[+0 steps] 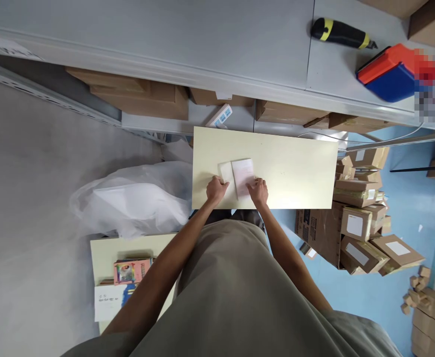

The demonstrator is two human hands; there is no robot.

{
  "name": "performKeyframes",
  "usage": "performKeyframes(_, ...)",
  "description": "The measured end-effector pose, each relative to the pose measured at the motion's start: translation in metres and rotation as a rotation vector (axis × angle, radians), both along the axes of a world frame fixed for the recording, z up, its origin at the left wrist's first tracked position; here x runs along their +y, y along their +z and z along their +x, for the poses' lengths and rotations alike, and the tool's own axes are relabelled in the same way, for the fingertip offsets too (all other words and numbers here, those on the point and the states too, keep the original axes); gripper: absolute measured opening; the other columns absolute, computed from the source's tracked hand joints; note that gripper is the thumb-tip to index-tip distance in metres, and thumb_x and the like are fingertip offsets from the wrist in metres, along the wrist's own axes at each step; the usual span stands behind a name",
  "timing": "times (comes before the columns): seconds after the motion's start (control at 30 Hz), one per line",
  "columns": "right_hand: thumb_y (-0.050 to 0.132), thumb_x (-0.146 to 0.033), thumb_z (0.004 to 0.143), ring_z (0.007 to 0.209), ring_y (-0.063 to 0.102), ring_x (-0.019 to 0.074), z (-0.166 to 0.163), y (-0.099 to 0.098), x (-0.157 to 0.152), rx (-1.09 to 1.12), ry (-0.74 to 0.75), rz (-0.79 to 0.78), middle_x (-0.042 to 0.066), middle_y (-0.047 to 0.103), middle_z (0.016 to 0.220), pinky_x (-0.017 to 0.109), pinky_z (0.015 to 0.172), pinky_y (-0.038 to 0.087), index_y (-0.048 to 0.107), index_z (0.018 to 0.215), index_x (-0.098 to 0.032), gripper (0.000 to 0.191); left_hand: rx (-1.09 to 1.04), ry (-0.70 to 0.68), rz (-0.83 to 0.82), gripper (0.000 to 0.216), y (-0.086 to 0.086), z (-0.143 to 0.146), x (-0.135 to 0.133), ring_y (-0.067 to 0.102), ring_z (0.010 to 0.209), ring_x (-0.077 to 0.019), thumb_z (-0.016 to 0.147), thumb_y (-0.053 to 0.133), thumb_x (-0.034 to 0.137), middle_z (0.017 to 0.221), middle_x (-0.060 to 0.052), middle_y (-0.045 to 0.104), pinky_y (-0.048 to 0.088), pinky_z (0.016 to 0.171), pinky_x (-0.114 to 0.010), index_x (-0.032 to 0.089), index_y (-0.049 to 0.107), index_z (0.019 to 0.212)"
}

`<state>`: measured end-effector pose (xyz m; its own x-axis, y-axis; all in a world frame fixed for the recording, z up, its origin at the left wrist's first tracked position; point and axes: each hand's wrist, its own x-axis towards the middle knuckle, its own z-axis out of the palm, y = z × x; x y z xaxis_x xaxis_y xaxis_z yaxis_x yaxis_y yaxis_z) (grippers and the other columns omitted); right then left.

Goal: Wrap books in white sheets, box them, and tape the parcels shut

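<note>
Across a smooth cream table, both forearms reach forward. The left hand half-curls at pale paper; the right hand, loosely bent, touches the flat pinkish booklet beside it. Whether either grips, I cannot tell.

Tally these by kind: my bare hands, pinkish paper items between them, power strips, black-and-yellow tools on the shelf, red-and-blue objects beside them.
Left hand and right hand: 2
Pinkish paper item: 1
Power strip: 1
Black-and-yellow tool: 1
Red-and-blue object: 1
Total: 6
</note>
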<state>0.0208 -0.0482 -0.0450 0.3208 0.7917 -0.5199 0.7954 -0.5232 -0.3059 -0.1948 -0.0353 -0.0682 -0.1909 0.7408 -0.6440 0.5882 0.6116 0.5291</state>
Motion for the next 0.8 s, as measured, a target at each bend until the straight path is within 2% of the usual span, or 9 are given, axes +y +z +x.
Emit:
performKeyframes(0.07, 0.075, -0.042, 0.100, 0.121, 0.067, 0.0306, -0.002, -0.002, 0.001, 0.007, -0.008, -0.007, 0.016, 0.068, 0.137, 0.042, 0.103, 0.055, 0.062, 0.128, -0.021, 0.037, -0.026, -0.032, 0.043, 0.022, 0.004, 0.005, 0.008, 0.074, 0.118, -0.0322, 0.092, 0.080, 0.037, 0.110, -0.013, 0.082, 0.054, 0.107, -0.041, 0.020, 0.078, 0.106)
performKeyframes(0.13, 0.076, -0.041, 0.099, 0.118, 0.069, 0.0302, -0.003, -0.003, 0.002, 0.005, -0.008, -0.015, 0.016, 0.069, 0.136, 0.041, 0.101, 0.055, 0.063, 0.126, -0.021, 0.036, -0.090, -0.073, 0.132, 0.012, 0.009, 0.014, 0.012, 0.075, 0.113, -0.0299, 0.092, 0.078, 0.032, 0.110, -0.011, 0.082, 0.056, 0.107, -0.040, 0.022, 0.080, 0.096)
performKeyframes(0.3, 0.075, -0.036, 0.100, 0.107, 0.073, 0.0259, 0.002, -0.003, 0.006, 0.021, -0.023, -0.032, 0.013, 0.074, 0.130, 0.037, 0.098, 0.056, 0.066, 0.121, -0.022, 0.027, -0.270, -0.112, 0.170, 0.011, 0.014, 0.054, 0.014, 0.077, 0.099, -0.0264, 0.095, 0.072, 0.021, 0.106, -0.010, 0.083, 0.059, 0.099, -0.038, 0.020, 0.080, 0.102)
performKeyframes(0.4, 0.072, -0.030, 0.099, 0.105, 0.076, 0.0235, 0.010, -0.003, 0.007, 0.100, -0.096, -0.033, 0.010, 0.080, 0.120, 0.036, 0.097, 0.056, 0.072, 0.112, -0.023, 0.015, -0.235, -0.106, 0.155, 0.014, 0.007, 0.073, 0.017, 0.077, 0.102, -0.0259, 0.096, 0.068, 0.015, 0.110, -0.010, 0.084, 0.059, 0.101, -0.039, 0.020, 0.079, 0.103)
performKeyframes(0.53, 0.073, -0.027, 0.093, 0.100, 0.080, 0.0244, 0.016, -0.001, 0.006, 0.204, -0.206, -0.044, 0.009, 0.085, 0.106, 0.036, 0.093, 0.060, 0.075, 0.099, -0.022, 0.008, -0.221, -0.113, 0.159, 0.021, -0.002, 0.079, 0.018, 0.077, 0.108, -0.0256, 0.096, 0.065, 0.011, 0.117, -0.012, 0.083, 0.057, 0.105, -0.040, 0.019, 0.079, 0.110)
performKeyframes(0.67, 0.071, -0.034, 0.094, 0.095, 0.080, 0.0242, 0.014, 0.007, 0.000, 0.282, -0.221, 0.008, 0.010, 0.085, 0.107, 0.035, 0.087, 0.063, 0.074, 0.099, -0.021, 0.014, -0.264, -0.143, 0.184, 0.024, -0.003, 0.074, 0.013, 0.077, 0.104, -0.0263, 0.099, 0.071, 0.024, 0.119, -0.015, 0.081, 0.058, 0.105, -0.041, 0.018, 0.076, 0.122)
performKeyframes(0.8, 0.068, -0.050, 0.098, 0.094, 0.080, 0.0249, 0.004, 0.021, -0.013, 0.454, -0.213, 0.131, 0.012, 0.083, 0.115, 0.037, 0.083, 0.065, 0.071, 0.105, -0.022, 0.029, -0.357, -0.109, 0.188, 0.048, -0.001, 0.066, 0.007, 0.077, 0.107, -0.0293, 0.091, 0.085, 0.049, 0.124, -0.017, 0.078, 0.060, 0.102, -0.043, 0.016, 0.075, 0.124)
